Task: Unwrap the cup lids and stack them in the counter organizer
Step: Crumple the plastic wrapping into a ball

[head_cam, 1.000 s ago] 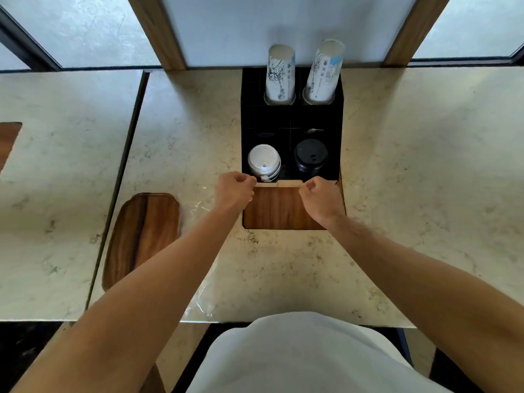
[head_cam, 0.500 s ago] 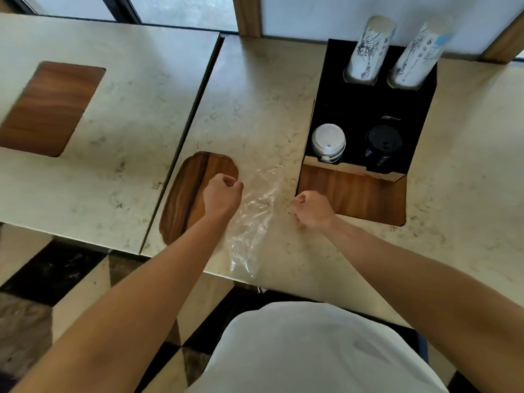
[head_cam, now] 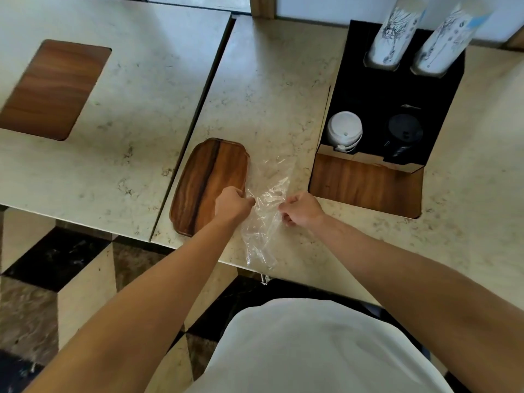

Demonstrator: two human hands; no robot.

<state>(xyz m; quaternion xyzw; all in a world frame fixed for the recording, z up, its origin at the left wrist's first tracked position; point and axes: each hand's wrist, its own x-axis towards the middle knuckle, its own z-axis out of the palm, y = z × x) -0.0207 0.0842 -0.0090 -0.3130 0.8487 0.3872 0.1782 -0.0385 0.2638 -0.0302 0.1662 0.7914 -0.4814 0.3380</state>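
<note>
Head view: left hand (head_cam: pixel 233 204) and right hand (head_cam: pixel 301 209) both curled, each pinching the clear plastic wrap (head_cam: pixel 265 211) near the counter's (head_cam: pixel 272 89) front edge, just right of the wooden tray (head_cam: pixel 208 185). Pinched from two sides, probably to gather the empty wrap for clearing away. White lids (head_cam: pixel 344 131) and black lids (head_cam: pixel 404 131) already stacked in the front compartments of the black organizer (head_cam: pixel 377 95) toward the counter's right back, paper cup stacks (head_cam: pixel 394 35) behind.

Head camera: single wide-angle view, sitting above the counter (head_cam: pixel 283 89), looking steeply down and forward; taking in both forearms close below, the floor (head_cam: pixel 56 279) showing at left.
</note>
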